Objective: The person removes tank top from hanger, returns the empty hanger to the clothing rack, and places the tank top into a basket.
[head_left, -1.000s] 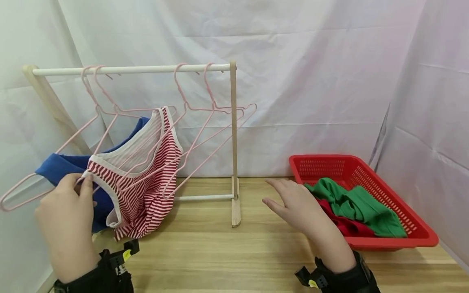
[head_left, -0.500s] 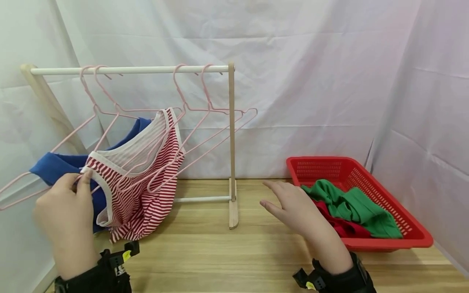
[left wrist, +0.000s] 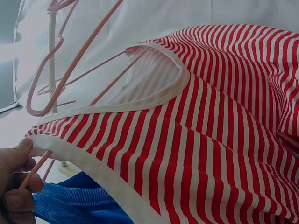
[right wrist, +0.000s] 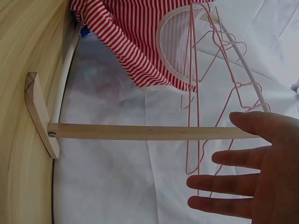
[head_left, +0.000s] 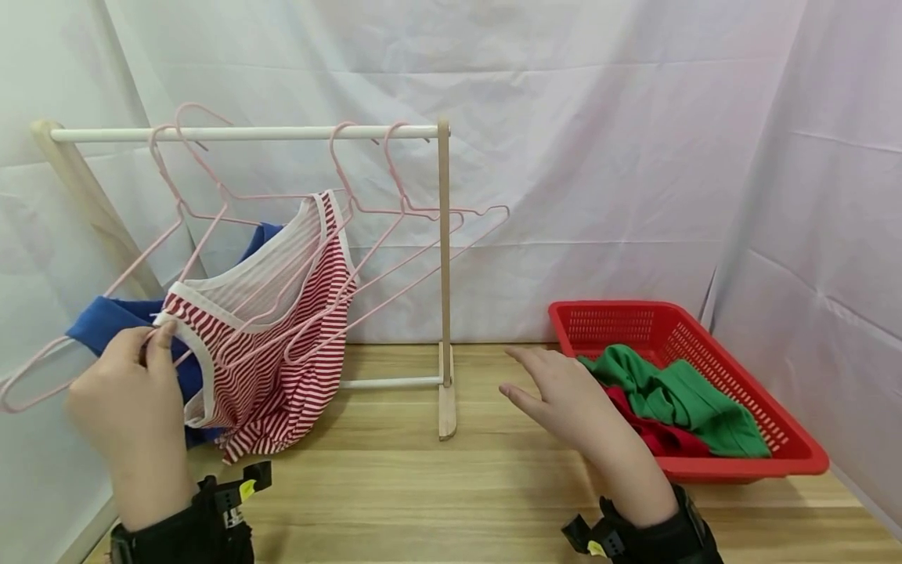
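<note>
At the left of the head view my left hand point(head_left: 134, 407) pinches the shoulder strap of a red-and-white striped tank top point(head_left: 299, 352). The top drapes on a pink hanger point(head_left: 202, 243), whose hook stands raised above the rack's rod. In the left wrist view, the hanger's wire point(left wrist: 36, 169) runs across the curled fingers below the strap. Behind the tank top hangs a blue garment point(head_left: 116, 321) on another pink hanger, partly hidden. My right hand point(head_left: 571, 407) hovers with spread fingers between the rack and the basket, holding nothing.
A clothes rack with a white rod point(head_left: 282, 134) and wooden post point(head_left: 445, 251) stands on the wooden table point(head_left: 395, 501). Two bare pink hangers point(head_left: 380, 210) overlap in front of the striped top. The red basket point(head_left: 747, 466) at right holds green point(head_left: 690, 399) and red cloth point(head_left: 655, 431).
The striped top's hanger has risen, its hook now above the rod. Its wire and shoulders have tilted upward with it. The right hand stays nearly still.
</note>
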Action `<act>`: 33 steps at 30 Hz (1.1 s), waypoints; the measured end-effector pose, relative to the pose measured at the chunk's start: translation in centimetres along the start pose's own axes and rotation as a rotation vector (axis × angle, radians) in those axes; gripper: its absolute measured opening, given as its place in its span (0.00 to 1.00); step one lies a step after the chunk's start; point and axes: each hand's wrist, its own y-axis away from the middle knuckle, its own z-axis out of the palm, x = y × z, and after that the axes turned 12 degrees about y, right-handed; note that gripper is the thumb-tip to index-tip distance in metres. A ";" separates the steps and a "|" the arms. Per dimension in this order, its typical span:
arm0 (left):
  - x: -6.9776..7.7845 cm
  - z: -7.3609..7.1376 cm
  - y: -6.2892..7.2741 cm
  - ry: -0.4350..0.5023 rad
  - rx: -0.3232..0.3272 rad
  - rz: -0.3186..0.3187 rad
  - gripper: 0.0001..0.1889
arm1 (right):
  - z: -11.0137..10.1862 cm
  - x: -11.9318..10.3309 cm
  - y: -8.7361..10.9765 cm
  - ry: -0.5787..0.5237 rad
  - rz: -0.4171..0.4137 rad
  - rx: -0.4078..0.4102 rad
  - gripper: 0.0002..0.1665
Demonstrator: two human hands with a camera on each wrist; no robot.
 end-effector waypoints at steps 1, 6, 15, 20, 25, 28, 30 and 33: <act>0.0 0.0 0.0 0.006 0.010 0.014 0.25 | 0.0 0.0 0.0 0.001 -0.001 0.000 0.34; 0.2 -0.3 0.2 0.019 0.034 0.067 0.26 | 0.2 0.0 0.1 -0.005 0.001 -0.015 0.33; 1.0 -1.3 0.0 0.026 -0.013 0.061 0.24 | 0.4 0.0 0.0 -0.008 -0.005 -0.014 0.34; 1.1 -1.7 -0.1 0.020 -0.041 0.008 0.23 | 0.4 -0.1 -0.1 -0.008 -0.008 -0.011 0.33; 1.1 -2.2 0.1 0.010 -0.058 0.019 0.22 | 0.4 -0.2 -0.1 -0.008 -0.009 -0.018 0.34; 1.1 -2.3 0.0 0.011 -0.068 0.039 0.20 | 0.4 -0.2 -0.1 -0.001 -0.010 -0.020 0.34; 1.2 -2.3 0.0 0.016 -0.069 0.050 0.20 | 0.3 -0.1 -0.1 0.001 -0.010 -0.018 0.34; 1.2 -2.4 0.0 0.023 -0.073 0.054 0.19 | 0.2 -0.1 -0.1 0.000 -0.008 -0.016 0.34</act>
